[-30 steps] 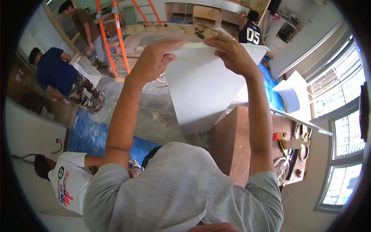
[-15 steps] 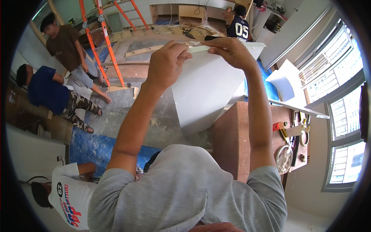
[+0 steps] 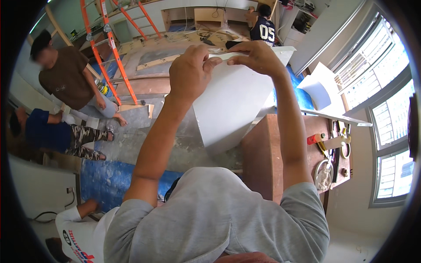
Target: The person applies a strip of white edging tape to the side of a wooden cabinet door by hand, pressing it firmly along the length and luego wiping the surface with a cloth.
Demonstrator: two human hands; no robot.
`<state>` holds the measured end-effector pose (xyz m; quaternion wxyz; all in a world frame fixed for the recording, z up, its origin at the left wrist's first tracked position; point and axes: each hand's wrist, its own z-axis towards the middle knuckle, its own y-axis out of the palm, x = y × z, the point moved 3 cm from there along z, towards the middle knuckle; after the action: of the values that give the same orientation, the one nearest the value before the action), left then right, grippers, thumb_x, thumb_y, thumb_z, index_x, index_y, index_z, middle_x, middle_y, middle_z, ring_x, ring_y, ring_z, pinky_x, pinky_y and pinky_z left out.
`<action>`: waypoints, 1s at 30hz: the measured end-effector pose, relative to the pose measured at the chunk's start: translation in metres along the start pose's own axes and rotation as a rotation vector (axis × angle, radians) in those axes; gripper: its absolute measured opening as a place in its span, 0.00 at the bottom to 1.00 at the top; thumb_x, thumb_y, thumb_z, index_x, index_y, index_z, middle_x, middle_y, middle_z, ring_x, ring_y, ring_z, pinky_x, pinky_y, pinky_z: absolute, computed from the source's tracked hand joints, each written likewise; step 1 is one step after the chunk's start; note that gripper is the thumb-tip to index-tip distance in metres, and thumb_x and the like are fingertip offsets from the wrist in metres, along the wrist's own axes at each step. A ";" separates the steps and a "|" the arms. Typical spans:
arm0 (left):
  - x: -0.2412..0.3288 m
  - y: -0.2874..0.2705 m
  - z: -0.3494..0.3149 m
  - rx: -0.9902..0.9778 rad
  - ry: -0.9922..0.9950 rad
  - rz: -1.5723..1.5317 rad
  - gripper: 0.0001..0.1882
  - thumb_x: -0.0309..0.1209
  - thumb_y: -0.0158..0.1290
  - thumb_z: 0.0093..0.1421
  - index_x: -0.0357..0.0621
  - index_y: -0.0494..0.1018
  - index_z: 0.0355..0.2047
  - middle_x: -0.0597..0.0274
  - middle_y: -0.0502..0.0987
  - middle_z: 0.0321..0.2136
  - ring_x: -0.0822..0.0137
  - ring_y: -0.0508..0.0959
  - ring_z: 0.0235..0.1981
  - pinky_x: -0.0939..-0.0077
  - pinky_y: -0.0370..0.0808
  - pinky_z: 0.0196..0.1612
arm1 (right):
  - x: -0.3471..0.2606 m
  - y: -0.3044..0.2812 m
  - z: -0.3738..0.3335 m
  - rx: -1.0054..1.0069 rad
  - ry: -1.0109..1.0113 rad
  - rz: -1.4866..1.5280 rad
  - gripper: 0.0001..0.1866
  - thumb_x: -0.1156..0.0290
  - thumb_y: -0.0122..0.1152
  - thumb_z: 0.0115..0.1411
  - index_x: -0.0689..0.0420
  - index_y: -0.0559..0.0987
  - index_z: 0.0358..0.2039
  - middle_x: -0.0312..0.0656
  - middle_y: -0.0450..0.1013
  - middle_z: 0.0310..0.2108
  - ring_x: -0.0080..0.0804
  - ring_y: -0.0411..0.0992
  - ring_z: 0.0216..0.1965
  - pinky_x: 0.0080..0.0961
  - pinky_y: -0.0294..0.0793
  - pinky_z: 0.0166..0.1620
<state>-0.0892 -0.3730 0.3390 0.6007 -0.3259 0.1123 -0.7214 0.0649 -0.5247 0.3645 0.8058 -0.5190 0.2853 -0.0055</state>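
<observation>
A: Hands, status?
B: Left hand (image 3: 189, 70) and right hand (image 3: 258, 57) both pinch the top edge of the white board (image 3: 232, 105), close together as before.
A: Board position?
B: Upright beside the brown bench (image 3: 263, 153); the view has shifted, with the ladder (image 3: 109, 48) further left.

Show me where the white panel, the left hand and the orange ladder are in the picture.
white panel (image 3: 232, 109): head view, middle of its flat face.
left hand (image 3: 189, 69): head view, back of the hand.
orange ladder (image 3: 117, 61): head view, on a side rail.
</observation>
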 end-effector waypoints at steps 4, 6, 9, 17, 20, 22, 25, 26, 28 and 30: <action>0.014 0.026 0.034 -0.106 0.067 -0.147 0.12 0.25 0.68 0.56 0.38 0.77 0.39 0.53 0.78 0.32 0.54 0.79 0.30 0.65 0.76 0.34 | 0.061 -0.030 0.006 0.019 -0.136 0.140 0.19 0.72 0.72 0.63 0.56 0.85 0.54 0.42 0.85 0.43 0.30 0.82 0.41 0.28 0.81 0.46; 0.006 0.012 0.027 -0.169 0.105 -0.254 0.13 0.21 0.67 0.56 0.38 0.78 0.41 0.53 0.79 0.34 0.54 0.81 0.33 0.64 0.78 0.37 | 0.063 -0.036 0.006 -0.049 -0.135 0.230 0.19 0.77 0.69 0.63 0.55 0.84 0.56 0.41 0.85 0.47 0.29 0.81 0.44 0.29 0.82 0.50; 0.001 0.006 0.022 -0.218 0.087 -0.378 0.18 0.16 0.65 0.55 0.36 0.79 0.47 0.51 0.80 0.41 0.53 0.83 0.41 0.66 0.81 0.44 | 0.070 -0.047 0.003 -0.055 -0.134 0.258 0.21 0.78 0.69 0.61 0.53 0.85 0.56 0.45 0.84 0.49 0.36 0.81 0.45 0.32 0.81 0.51; 0.002 0.010 0.020 -0.168 0.072 -0.349 0.19 0.12 0.62 0.55 0.35 0.78 0.48 0.53 0.80 0.43 0.53 0.83 0.42 0.66 0.82 0.44 | 0.064 -0.045 -0.021 0.302 -0.199 0.082 0.21 0.67 0.79 0.55 0.55 0.86 0.49 0.41 0.82 0.50 0.37 0.79 0.53 0.35 0.77 0.58; 0.003 0.006 0.017 -0.165 0.100 -0.316 0.19 0.13 0.63 0.56 0.34 0.79 0.49 0.52 0.81 0.44 0.56 0.83 0.43 0.69 0.80 0.48 | 0.060 -0.028 -0.015 0.425 -0.167 0.120 0.17 0.64 0.81 0.53 0.57 0.88 0.40 0.41 0.82 0.42 0.37 0.80 0.45 0.35 0.78 0.51; 0.002 0.002 0.013 -0.160 0.096 -0.322 0.19 0.14 0.63 0.56 0.34 0.79 0.49 0.52 0.81 0.44 0.55 0.83 0.43 0.70 0.80 0.48 | 0.062 -0.026 -0.014 0.419 -0.153 0.187 0.14 0.66 0.79 0.54 0.58 0.88 0.39 0.40 0.82 0.39 0.35 0.80 0.42 0.33 0.78 0.49; 0.005 -0.001 0.011 -0.151 0.126 -0.341 0.18 0.14 0.62 0.57 0.33 0.79 0.49 0.51 0.81 0.44 0.57 0.83 0.43 0.70 0.80 0.46 | 0.075 -0.032 -0.016 0.331 -0.171 0.318 0.08 0.77 0.70 0.62 0.59 0.87 0.42 0.39 0.83 0.41 0.28 0.80 0.43 0.26 0.79 0.51; 0.005 -0.001 0.010 -0.149 0.122 -0.344 0.18 0.14 0.62 0.58 0.33 0.79 0.49 0.51 0.81 0.44 0.57 0.83 0.43 0.70 0.81 0.46 | 0.081 -0.034 -0.016 0.376 -0.145 0.363 0.08 0.78 0.68 0.64 0.59 0.87 0.43 0.38 0.83 0.42 0.27 0.80 0.44 0.26 0.78 0.52; 0.002 0.003 0.010 -0.151 0.123 -0.360 0.17 0.14 0.61 0.60 0.33 0.79 0.49 0.51 0.81 0.44 0.58 0.83 0.43 0.70 0.81 0.44 | 0.084 -0.042 -0.021 0.474 -0.086 0.449 0.09 0.79 0.65 0.66 0.59 0.87 0.45 0.38 0.84 0.43 0.26 0.80 0.46 0.26 0.78 0.55; 0.002 0.004 0.009 -0.125 0.126 -0.387 0.15 0.15 0.61 0.59 0.34 0.79 0.47 0.51 0.81 0.43 0.53 0.82 0.43 0.66 0.80 0.44 | 0.082 -0.036 -0.023 0.657 0.036 0.345 0.10 0.82 0.61 0.67 0.61 0.86 0.46 0.41 0.84 0.45 0.29 0.81 0.48 0.28 0.79 0.56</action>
<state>-0.0808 -0.3734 0.3442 0.4213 -0.3321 0.1296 -0.8339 0.1330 -0.5853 0.3513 0.9133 -0.1767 0.3658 0.0302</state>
